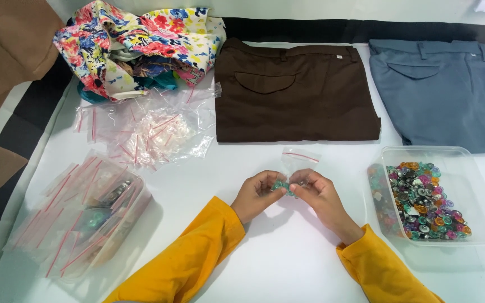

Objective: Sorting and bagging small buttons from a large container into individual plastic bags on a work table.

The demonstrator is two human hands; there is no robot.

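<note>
Yellow sleeves (197, 252) lead to both hands over the white worktop (287, 258). Left hand (258, 193) and right hand (318, 193) pinch small teal buttons (280, 185) together, seemingly at the mouth of a little clear bag (298, 157). A clear tub (444, 193) of colourful buttons sits just right.

You have brown trousers (297, 92) at the top middle; grey trousers (442, 92) lie right of them, floral cloth (136, 42) left, empty bags (147, 129) just beside.
</note>
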